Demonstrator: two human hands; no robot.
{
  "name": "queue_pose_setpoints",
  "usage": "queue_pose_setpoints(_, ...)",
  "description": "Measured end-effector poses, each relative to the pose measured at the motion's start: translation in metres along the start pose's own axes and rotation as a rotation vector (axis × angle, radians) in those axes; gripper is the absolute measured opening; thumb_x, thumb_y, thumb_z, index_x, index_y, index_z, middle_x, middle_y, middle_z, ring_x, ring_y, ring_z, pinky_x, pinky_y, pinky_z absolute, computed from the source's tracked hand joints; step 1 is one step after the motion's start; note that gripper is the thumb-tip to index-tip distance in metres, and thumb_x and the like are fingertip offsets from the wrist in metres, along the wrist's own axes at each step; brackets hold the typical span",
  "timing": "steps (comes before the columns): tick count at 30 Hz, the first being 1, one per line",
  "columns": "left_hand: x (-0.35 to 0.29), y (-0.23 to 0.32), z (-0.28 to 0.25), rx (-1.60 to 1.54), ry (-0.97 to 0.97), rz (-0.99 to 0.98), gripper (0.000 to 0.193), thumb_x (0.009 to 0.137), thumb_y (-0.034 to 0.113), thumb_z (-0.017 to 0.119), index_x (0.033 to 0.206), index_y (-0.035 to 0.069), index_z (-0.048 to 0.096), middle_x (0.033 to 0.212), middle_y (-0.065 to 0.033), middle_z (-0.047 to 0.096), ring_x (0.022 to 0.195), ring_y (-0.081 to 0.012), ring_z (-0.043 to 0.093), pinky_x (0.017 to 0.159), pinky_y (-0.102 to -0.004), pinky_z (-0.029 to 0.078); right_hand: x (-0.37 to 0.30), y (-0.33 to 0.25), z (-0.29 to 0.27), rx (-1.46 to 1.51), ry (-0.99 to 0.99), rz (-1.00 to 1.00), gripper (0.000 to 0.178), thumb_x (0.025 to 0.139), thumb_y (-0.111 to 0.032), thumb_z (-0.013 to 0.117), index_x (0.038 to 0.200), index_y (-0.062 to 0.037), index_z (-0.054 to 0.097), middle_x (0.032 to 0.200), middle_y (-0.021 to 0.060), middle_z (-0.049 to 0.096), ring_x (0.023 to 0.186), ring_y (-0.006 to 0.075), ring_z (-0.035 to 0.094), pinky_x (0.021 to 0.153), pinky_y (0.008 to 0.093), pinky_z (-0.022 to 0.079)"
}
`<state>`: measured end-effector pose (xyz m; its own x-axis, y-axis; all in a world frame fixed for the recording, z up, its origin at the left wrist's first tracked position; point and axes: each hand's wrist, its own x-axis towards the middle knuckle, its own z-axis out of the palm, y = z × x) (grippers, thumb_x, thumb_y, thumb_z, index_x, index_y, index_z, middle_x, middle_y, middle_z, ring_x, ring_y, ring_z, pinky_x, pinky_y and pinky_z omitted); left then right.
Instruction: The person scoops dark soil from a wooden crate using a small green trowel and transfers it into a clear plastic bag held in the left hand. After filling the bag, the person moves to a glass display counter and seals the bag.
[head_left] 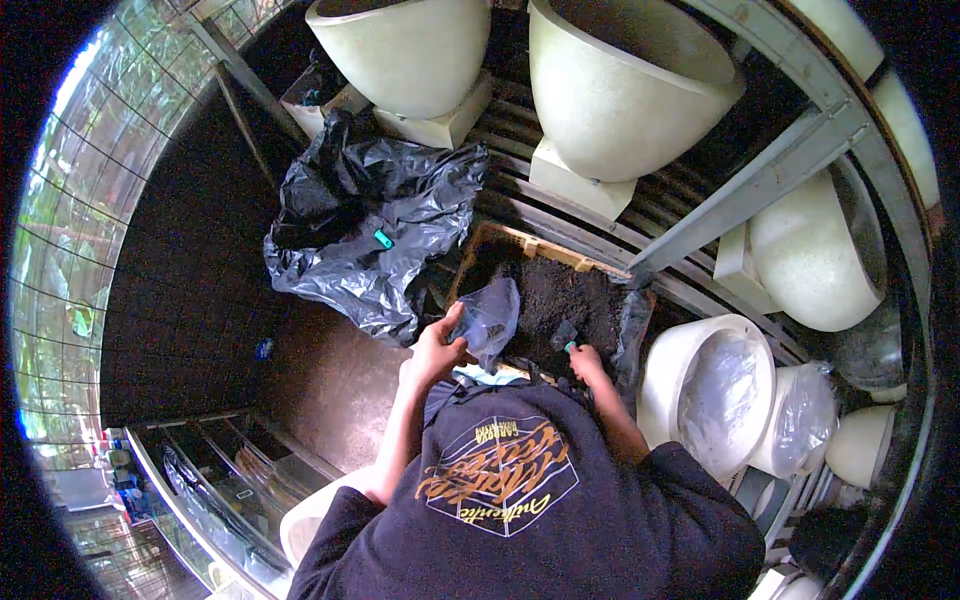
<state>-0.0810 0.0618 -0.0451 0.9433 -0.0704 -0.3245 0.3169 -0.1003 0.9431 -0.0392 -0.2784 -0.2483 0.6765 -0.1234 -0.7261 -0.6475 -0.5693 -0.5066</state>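
Observation:
My left hand [438,348] is closed on the edge of a clear plastic bag [490,318], which hangs over the near left part of a yellowish crate [545,247]. Dark loose soil [565,292] fills much of the crate. In my right hand [588,366] is the teal handle of a small trowel [566,332]; its dark blade rests at the soil near the crate's front. How much the bag holds is hard to make out. Crumpled dark plastic [632,325] lies along the crate's right side.
A large black plastic sheet [340,215] spreads left of the crate, with a small teal object [384,239] on it. Big pale pots [630,95] stand on slatted metal shelving beyond. More pots [655,385], some plastic-wrapped, are at the right. A metal post [740,195] slants across the right.

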Motion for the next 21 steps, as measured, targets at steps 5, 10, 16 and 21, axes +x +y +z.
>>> queue_pose_setpoints(5, 0.003, -0.004, 0.004, -0.112, 0.005, -0.050, 0.067, 0.081, -0.006, 0.046, 0.144, -0.001, 0.025, 0.151, -0.0119, 0.029, 0.076, -0.0230, 0.070, 0.062, -0.0286, 0.054, -0.015, 0.010, -0.043, 0.239, -0.110, 0.052, 0.029, 0.093, -0.034, 0.054, 0.086, -0.0057, 0.051, 0.059, 0.0032, 0.049, 0.038, 0.0118, 0.038, 0.034, 0.0286, 0.028)
queue_pose_setpoints(10, 0.003, 0.013, 0.005, -0.083, -0.044, -0.077, 0.067, 0.081, -0.007, 0.046, 0.144, -0.002, 0.024, 0.152, -0.0112, 0.025, 0.076, -0.0221, 0.069, 0.061, -0.0284, 0.054, -0.066, -0.022, -0.112, 0.144, -0.144, -0.039, 0.033, 0.092, -0.039, 0.057, 0.085, -0.0069, 0.053, 0.059, 0.0010, 0.052, 0.039, 0.0082, 0.038, 0.033, 0.0251, 0.027)
queue_pose_setpoints(16, 0.021, 0.037, 0.018, 0.040, -0.099, -0.025, 0.066, 0.080, -0.009, 0.047, 0.143, 0.000, 0.030, 0.152, -0.0112, 0.026, 0.105, -0.0232, 0.060, 0.075, -0.0294, 0.055, -0.136, -0.080, -0.164, -0.080, 0.093, -0.389, 0.033, 0.089, -0.032, 0.062, 0.082, 0.0003, 0.060, 0.059, 0.0047, 0.058, 0.051, 0.0131, 0.053, 0.051, 0.0311, 0.043)
queue_pose_setpoints(21, 0.039, 0.054, 0.029, 0.147, -0.166, 0.009, 0.065, 0.080, -0.007, 0.045, 0.143, -0.004, 0.026, 0.153, -0.0119, 0.022, 0.085, -0.0208, 0.067, 0.065, -0.0287, 0.056, -0.194, -0.146, -0.155, 0.090, 0.115, -0.780, 0.020, 0.090, -0.019, 0.062, 0.093, 0.0001, 0.058, 0.076, 0.0075, 0.062, 0.068, 0.0115, 0.056, 0.062, 0.0284, 0.045)
